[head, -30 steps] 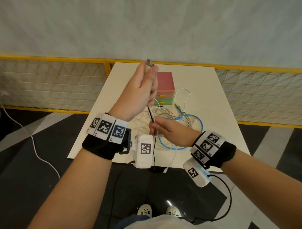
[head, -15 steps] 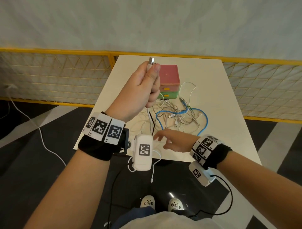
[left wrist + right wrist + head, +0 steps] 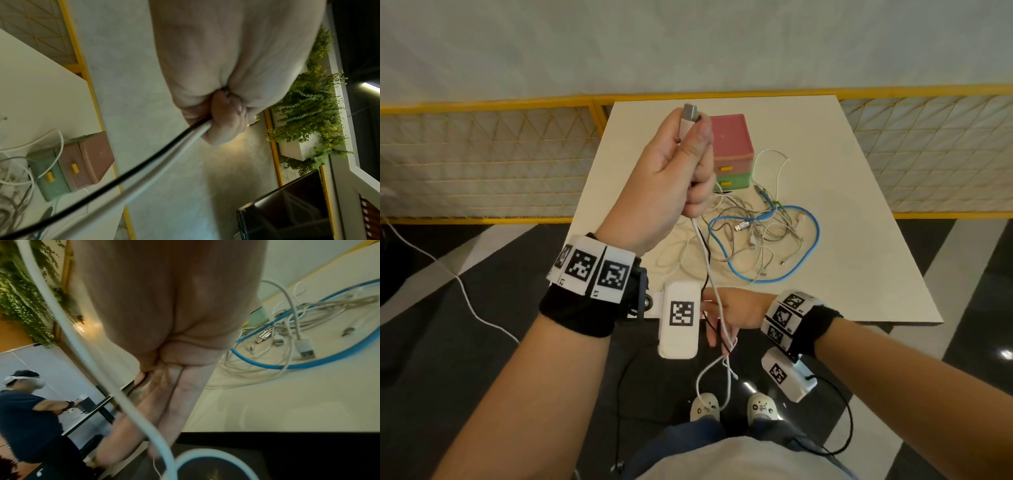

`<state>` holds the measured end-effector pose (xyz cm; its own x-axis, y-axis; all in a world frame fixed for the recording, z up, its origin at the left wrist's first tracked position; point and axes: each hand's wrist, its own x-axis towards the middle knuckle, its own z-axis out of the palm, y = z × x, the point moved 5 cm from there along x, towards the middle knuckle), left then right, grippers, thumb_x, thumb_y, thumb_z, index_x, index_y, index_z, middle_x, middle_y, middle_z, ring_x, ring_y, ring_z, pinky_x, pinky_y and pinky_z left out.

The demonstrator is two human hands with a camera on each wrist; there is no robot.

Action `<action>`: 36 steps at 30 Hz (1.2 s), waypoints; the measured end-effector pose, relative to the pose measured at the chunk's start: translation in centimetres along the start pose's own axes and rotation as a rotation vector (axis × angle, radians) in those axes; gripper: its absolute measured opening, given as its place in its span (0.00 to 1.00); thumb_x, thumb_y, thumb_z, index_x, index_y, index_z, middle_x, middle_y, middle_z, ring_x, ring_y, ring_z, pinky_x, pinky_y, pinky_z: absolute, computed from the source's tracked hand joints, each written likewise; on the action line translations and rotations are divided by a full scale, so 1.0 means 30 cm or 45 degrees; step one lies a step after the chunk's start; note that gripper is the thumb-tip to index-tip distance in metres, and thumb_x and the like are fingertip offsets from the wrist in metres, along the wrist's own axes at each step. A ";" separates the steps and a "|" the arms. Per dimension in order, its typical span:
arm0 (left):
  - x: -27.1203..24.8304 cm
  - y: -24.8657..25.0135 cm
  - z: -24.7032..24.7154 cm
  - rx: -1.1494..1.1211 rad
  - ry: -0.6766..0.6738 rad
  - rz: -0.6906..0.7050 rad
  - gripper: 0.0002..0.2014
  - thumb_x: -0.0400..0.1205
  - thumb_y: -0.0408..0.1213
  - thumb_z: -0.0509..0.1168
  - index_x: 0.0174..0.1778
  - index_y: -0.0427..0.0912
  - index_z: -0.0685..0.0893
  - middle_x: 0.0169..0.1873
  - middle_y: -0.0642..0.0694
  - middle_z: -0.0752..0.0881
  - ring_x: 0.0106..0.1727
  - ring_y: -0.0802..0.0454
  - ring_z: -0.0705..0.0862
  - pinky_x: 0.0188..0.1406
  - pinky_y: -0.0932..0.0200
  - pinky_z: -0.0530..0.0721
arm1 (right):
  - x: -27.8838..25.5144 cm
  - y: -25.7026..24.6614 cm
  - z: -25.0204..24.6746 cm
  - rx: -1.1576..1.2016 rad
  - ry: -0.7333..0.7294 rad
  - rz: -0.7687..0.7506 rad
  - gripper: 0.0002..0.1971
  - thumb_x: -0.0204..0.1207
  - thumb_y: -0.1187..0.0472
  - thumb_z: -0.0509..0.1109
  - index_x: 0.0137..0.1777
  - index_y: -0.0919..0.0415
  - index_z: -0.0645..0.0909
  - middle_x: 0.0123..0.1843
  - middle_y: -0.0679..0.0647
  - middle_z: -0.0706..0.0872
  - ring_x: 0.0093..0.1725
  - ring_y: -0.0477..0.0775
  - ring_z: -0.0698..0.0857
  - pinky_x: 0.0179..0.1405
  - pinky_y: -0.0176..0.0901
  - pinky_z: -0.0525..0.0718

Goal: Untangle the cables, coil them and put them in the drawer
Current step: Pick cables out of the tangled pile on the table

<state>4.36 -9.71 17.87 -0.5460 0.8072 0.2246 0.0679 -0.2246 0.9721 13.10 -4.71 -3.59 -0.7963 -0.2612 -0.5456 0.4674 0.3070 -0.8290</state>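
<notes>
We saw a white cable (image 3: 709, 270) held up by the left hand (image 3: 671, 174), whose fingers (image 3: 700, 137) were curled round it just below its grey plug (image 3: 690, 111), which stuck out above the thumb. A thin black cable (image 3: 131, 172) ran out of the same fist beside the white one. Both hung down from those fingers, past the near edge of the bench (image 3: 859, 205), to the right hand (image 3: 736, 313) below. There the right fingers (image 3: 168, 410) lay nearly straight and pointed down, with the white cable running across them; we could not tell whether they pinched it. Below those fingers the white cable made a loose loop (image 3: 714, 387) above the floor.

Beyond the left fingers, on the bench, lay the rest of the tangle (image 3: 763, 236): pale cables wound through a blue cable (image 3: 784, 274), with a metal plug (image 3: 742, 226) among them. Behind the tangle, touching its far edge, stood a small drawer unit (image 3: 731, 150), a pink drawer over a green one, each with a yellow handle, both closed. A yellow-framed mesh fence (image 3: 482, 154) ran behind the bench.
</notes>
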 end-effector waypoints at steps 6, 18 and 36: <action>-0.010 0.035 -0.053 0.039 0.103 0.062 0.13 0.92 0.39 0.47 0.41 0.45 0.65 0.24 0.56 0.64 0.19 0.59 0.57 0.19 0.68 0.57 | -0.028 0.041 -0.054 -0.224 0.218 -0.081 0.06 0.85 0.61 0.55 0.52 0.58 0.74 0.37 0.56 0.85 0.40 0.58 0.86 0.53 0.51 0.85; -0.011 0.067 0.044 0.184 0.332 0.172 0.10 0.91 0.41 0.49 0.44 0.46 0.66 0.24 0.56 0.66 0.19 0.60 0.60 0.19 0.67 0.59 | -0.176 0.101 -0.078 -0.309 0.113 -0.199 0.06 0.81 0.58 0.64 0.50 0.62 0.75 0.45 0.59 0.89 0.51 0.58 0.86 0.63 0.55 0.81; -0.056 0.124 0.092 0.362 0.374 0.150 0.09 0.92 0.41 0.46 0.47 0.44 0.66 0.25 0.52 0.62 0.20 0.57 0.59 0.20 0.65 0.58 | -0.222 0.342 -0.142 -0.882 0.064 0.019 0.12 0.80 0.66 0.63 0.53 0.57 0.88 0.55 0.49 0.84 0.55 0.46 0.81 0.66 0.42 0.76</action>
<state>7.83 -10.38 21.32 -0.7327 0.5860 0.3460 0.3488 -0.1133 0.9303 21.55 4.08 -7.95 -0.8163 -0.2150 -0.5361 0.1386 0.8281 -0.5432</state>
